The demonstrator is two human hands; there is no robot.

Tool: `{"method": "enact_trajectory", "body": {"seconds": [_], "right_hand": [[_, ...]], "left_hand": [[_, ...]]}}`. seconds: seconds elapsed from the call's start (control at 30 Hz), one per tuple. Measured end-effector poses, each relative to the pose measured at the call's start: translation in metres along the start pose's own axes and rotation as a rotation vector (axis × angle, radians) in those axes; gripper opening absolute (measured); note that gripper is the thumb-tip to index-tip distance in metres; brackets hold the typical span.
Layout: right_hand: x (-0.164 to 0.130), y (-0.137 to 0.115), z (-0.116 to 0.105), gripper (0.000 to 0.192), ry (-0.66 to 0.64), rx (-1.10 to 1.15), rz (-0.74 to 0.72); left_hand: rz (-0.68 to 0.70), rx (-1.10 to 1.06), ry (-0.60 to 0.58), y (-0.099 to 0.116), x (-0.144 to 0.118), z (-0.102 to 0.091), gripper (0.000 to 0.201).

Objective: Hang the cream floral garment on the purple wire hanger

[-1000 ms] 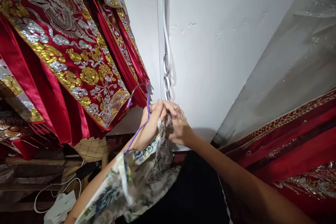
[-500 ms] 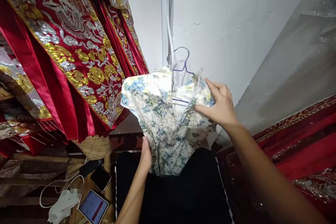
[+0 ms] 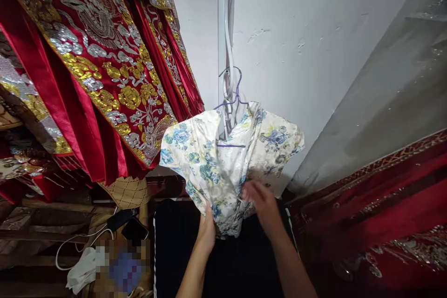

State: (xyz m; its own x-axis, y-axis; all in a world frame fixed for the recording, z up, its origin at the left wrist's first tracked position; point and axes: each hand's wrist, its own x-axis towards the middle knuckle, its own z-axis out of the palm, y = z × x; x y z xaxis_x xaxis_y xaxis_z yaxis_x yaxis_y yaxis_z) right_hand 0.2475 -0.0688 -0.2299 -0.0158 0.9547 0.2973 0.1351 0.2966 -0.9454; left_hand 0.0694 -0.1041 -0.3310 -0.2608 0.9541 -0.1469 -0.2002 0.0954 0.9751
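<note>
Low, left fingers [image 3: 208, 210] tight on edge of blouse [image 3: 202, 160], right fingers [image 3: 257, 189], grip unclear; broad white wall [image 3: 314, 60] rightward.

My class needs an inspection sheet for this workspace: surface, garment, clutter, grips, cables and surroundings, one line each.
Surface: wooden surface at lower left, partly covered and partly pixelated.
Job's things: short-sleeved floral blouse on a purple hanger, whose hook is at the loops of a white metal strip.
Clutter: black phone and crumpled white item at lower left.
Grips: left grip at the blouse's lower edge, thumb in front; right grip before its front, blurred, contact unclear.
Cables: white cable curling at lower left.
Surroundings: red garment embroidered in gold and silver at left; white wall behind; red fabric at right.
</note>
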Motion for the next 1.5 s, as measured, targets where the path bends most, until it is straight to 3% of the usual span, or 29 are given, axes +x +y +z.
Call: {"method": "enact_trajectory", "body": {"seconds": [0.07, 0.13, 0.33, 0.53, 0.6, 0.7, 0.77, 0.83, 0.9, 0.97, 1.03, 1.13, 1.23, 1.37, 1.5], "right_hand": [[-0.008, 0.013, 0.014, 0.036, -0.241, -0.027, 0.145], [-0.008, 0.015, 0.017, 0.035, -0.386, -0.074, 0.189], [-0.005, 0.002, -0.007, 0.034, -0.388, -0.153, 0.193], [-0.013, -0.002, -0.014, 0.039, -0.288, -0.094, 0.117], [-0.013, 0.002, -0.013, 0.038, -0.154, -0.012, 0.133], [-0.008, 0.011, -0.018, 0.034, 0.172, 0.145, 0.195], [-0.005, 0.016, -0.023, 0.03, 0.296, 0.26, 0.25], [-0.003, 0.017, -0.026, 0.025, 0.316, 0.352, 0.299], [-0.004, 0.016, -0.023, 0.023, 0.265, 0.383, 0.334], [-0.007, 0.012, -0.015, 0.025, 0.129, 0.358, 0.364], [-0.01, 0.008, -0.004, 0.028, -0.041, 0.295, 0.358], [-0.013, 0.005, 0.008, 0.028, -0.238, 0.168, 0.304], [-0.014, 0.002, 0.012, 0.023, -0.329, 0.102, 0.31], [-0.005, -0.01, 0.01, 0.023, -0.213, 0.201, 0.366], [0.04, -0.041, 0.001, 0.024, -0.008, 0.38, 0.308]], "left_hand": [[0.017, -0.005, -0.035, 0.004, -0.005, 0.001, 0.084], [0.021, -0.017, -0.056, 0.01, -0.008, 0.003, 0.086], [0.063, 0.022, -0.086, 0.028, -0.015, 0.012, 0.076], [0.093, 0.145, -0.182, 0.026, -0.024, 0.019, 0.066], [0.088, 0.167, -0.118, 0.023, -0.024, 0.023, 0.064], [0.073, 0.238, 0.035, 0.02, -0.028, 0.031, 0.07], [0.18, 0.311, 0.136, 0.02, -0.034, 0.038, 0.076], [0.366, 0.379, 0.202, 0.021, -0.042, 0.047, 0.076], [0.509, 0.42, 0.152, 0.022, -0.047, 0.055, 0.065], [0.546, 0.429, 0.014, 0.021, -0.046, 0.062, 0.053], [0.504, 0.406, -0.107, 0.02, -0.038, 0.064, 0.041], [0.42, 0.382, -0.164, 0.019, -0.021, 0.061, 0.018], [0.413, 0.413, -0.222, 0.024, -0.011, 0.051, 0.018], [0.416, 0.472, -0.306, 0.034, -0.013, 0.041, 0.024], [0.393, 0.493, -0.356, 0.034, -0.015, 0.04, 0.025]]}}
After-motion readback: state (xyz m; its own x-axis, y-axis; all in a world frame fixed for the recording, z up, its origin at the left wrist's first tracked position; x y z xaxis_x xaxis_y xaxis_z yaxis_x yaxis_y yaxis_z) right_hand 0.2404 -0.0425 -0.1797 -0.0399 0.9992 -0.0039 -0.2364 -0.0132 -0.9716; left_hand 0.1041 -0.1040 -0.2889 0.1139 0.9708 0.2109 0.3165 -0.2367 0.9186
